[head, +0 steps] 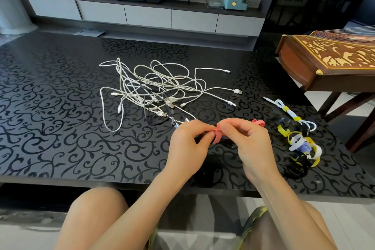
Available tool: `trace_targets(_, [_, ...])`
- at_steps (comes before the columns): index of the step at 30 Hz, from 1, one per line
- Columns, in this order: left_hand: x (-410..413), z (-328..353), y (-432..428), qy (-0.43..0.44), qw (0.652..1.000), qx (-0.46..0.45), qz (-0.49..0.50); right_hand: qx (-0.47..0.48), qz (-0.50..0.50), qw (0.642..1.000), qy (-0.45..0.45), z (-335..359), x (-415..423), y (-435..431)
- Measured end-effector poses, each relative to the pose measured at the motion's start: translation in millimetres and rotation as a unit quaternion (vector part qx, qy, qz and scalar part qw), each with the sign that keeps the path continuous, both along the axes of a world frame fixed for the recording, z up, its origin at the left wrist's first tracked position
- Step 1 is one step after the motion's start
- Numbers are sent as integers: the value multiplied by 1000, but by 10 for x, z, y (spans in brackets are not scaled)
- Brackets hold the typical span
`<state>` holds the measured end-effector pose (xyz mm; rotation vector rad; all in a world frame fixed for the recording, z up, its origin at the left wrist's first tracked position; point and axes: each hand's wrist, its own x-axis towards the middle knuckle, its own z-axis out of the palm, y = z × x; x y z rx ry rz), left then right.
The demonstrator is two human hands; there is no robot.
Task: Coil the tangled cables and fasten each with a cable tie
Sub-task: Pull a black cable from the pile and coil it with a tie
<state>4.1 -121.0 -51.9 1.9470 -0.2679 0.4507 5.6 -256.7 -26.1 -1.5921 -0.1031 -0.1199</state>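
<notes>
Pink cable tie (217, 134): above the bench (50, 107), near-right of the tangled cables (154, 89); visible strip runs near-to-far
Grip: left hand (187, 144) and right hand (247, 144) pinch the tie between thumbs and fingertips; it sits between them

Black glossy table (60, 128), scrollwork pattern all over it, and right in the middle sprawls a loose tangle of white cables (158, 87), with plugs poking out on every side and one long loop trailing off toward the near left. Over on the right, well apart from the tangle, a single white cable (292, 114) lies already bundled, two yellow ties around it. Just nearer than that sits a heap of loose cable ties (302, 146) in yellow, white, purple and black, close to the table's right edge.
</notes>
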Motion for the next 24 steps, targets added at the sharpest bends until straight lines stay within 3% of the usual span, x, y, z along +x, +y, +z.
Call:
trace_targets(7, [21, -106, -2, -41, 992, 115, 20, 54, -16, 996, 70, 27, 48, 7])
trace_targets(13, [-59, -42, -41, 31, 997, 74, 9, 27, -70, 997, 28, -25, 49, -36])
trace_targets(15, [-35, 6, -5, 103, 994, -8, 28, -50, -81, 994, -58, -20, 22, -94])
trace_targets(18, [55, 33, 71, 161, 980, -99, 63, -222, -74, 951, -201, -30, -58, -112])
trace_targets(24, [92, 32, 74, 160, 981, -88, 63, -471, -72, 851, -218, -195, -53, 116])
